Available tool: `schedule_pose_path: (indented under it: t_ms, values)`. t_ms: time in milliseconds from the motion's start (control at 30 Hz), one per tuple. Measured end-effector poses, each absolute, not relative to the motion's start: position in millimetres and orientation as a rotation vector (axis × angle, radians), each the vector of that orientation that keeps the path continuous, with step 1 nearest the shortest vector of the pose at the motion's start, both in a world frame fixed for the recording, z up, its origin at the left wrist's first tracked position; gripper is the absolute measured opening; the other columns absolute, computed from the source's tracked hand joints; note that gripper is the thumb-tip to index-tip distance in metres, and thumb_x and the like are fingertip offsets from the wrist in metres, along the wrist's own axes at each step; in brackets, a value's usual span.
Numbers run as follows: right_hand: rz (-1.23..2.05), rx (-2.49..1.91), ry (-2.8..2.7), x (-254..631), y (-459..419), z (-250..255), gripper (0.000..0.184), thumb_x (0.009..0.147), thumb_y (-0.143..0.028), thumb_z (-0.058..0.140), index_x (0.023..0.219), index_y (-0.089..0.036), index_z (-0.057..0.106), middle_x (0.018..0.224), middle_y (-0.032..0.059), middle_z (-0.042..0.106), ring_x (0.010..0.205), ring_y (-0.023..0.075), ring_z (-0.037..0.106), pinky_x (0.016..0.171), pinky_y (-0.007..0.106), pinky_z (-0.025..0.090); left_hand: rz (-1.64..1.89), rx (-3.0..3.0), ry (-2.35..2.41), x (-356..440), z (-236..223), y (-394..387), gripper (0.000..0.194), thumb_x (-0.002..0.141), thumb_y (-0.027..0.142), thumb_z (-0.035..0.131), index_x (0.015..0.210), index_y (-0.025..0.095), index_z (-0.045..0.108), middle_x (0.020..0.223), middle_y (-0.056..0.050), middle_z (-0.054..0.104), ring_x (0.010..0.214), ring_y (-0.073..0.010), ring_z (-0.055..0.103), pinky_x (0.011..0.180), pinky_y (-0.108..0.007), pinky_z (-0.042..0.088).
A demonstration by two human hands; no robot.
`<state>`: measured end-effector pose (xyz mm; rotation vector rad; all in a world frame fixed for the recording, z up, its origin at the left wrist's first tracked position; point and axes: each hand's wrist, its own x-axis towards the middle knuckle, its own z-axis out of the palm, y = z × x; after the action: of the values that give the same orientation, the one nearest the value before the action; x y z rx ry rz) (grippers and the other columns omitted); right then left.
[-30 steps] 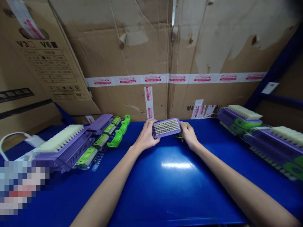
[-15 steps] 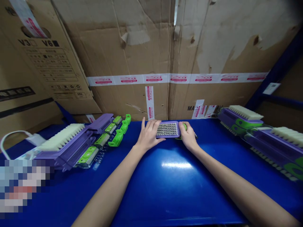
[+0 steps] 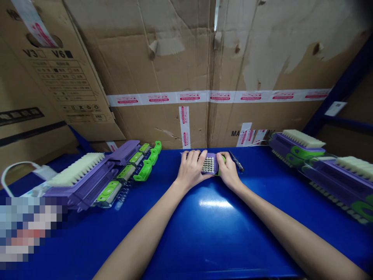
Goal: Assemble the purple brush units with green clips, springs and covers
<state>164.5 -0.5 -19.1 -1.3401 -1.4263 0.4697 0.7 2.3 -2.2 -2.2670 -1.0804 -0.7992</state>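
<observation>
A purple brush with rows of bristle tufts facing up lies at the far middle of the blue table. My left hand is laid over its left part, fingers curled across the bristle side and thumb along the near edge. At the brush's right end, my right hand grips it by a green part, thumb on top. The underside of the brush and most of its left half are hidden. Just right of my right hand lies a thin dark tool, perhaps a screwdriver.
On the left stand purple housings with pale bristles, several green-topped parts and loose green clips. Finished-looking purple brushes sit on the right. Cardboard boxes wall the back of the blue table.
My left hand has slid right, covering more of the bristles. The brush and right hand have shifted slightly left and nearer, uncovering the thin dark tool.
</observation>
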Motion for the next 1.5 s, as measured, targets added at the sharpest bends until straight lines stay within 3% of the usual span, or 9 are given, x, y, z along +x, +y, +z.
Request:
schedule_pose_path:
  t_ms: [367, 600, 933, 1133, 1333, 1500]
  values:
    - [0.402, -1.244, -1.663, 170.8, -2.0, -18.0, 0.04, 0.091, -0.052, 0.03, 0.105, -0.019, 0.046, 0.084, 0.0071, 0.065, 0.07, 0.0202, 0.061, 0.063, 0.03, 0.046, -0.749, -2.252, -1.005, -4.2, 0.4, 2.5, 0.064, 0.068, 0.039, 0.066, 0.125, 0.014, 0.049, 0.104, -0.013, 0.057, 0.097, -0.0292, 0.054, 0.1, -0.05, 0.034]
    - [0.307, -1.214, -1.767, 170.7, -4.5, -20.8, 0.048, 0.091, -0.049, 0.033, 0.124, -0.015, 0.04, 0.103, 0.0135, 0.065, 0.087, 0.0246, 0.063, 0.077, 0.037, 0.048, -0.856, -2.453, -0.862, -8.7, -4.2, 11.6, 0.058, 0.069, 0.023, 0.059, 0.123, 0.013, 0.041, 0.118, -0.016, 0.055, 0.113, -0.0304, 0.051, 0.099, -0.048, 0.039]
    - [0.228, -1.218, -1.766, 169.5, -6.2, -19.0, 0.049, 0.092, -0.047, 0.034, 0.13, -0.016, 0.04, 0.106, 0.0134, 0.065, 0.087, 0.0249, 0.064, 0.077, 0.038, 0.049, -0.922, -2.558, -0.952, -4.6, 0.1, 8.4, 0.062, 0.067, 0.022, 0.061, 0.126, 0.017, 0.04, 0.118, -0.012, 0.054, 0.109, -0.0286, 0.051, 0.093, -0.045, 0.044]
    - [0.236, -1.239, -1.794, 170.9, -5.9, -19.0, 0.052, 0.091, -0.048, 0.034, 0.131, -0.015, 0.039, 0.101, 0.0126, 0.066, 0.084, 0.025, 0.064, 0.074, 0.037, 0.049, -0.909, -2.514, -0.933, -1.4, -4.4, 9.7, 0.058, 0.067, 0.02, 0.061, 0.122, 0.01, 0.045, 0.114, -0.014, 0.055, 0.107, -0.027, 0.049, 0.093, -0.039, 0.044]
    - [0.28, -1.219, -1.835, 172.1, -2.8, -19.1, 0.051, 0.093, -0.047, 0.03, 0.132, -0.014, 0.038, 0.114, 0.016, 0.062, 0.097, 0.0263, 0.063, 0.083, 0.04, 0.048, -0.853, -2.487, -0.92, -1.1, -4.7, 8.7, 0.065, 0.069, 0.017, 0.058, 0.13, 0.012, 0.04, 0.116, -0.014, 0.053, 0.108, -0.0274, 0.049, 0.092, -0.039, 0.044]
    - [0.324, -1.199, -1.893, 171.8, -3.0, -19.0, 0.053, 0.093, -0.046, 0.032, 0.136, -0.014, 0.034, 0.123, 0.0173, 0.058, 0.108, 0.0274, 0.059, 0.089, 0.043, 0.047, -0.848, -2.522, -0.918, -0.1, -2.7, 9.2, 0.055, 0.07, 0.019, 0.057, 0.124, 0.016, 0.044, 0.113, -0.013, 0.055, 0.106, -0.0277, 0.052, 0.089, -0.041, 0.045]
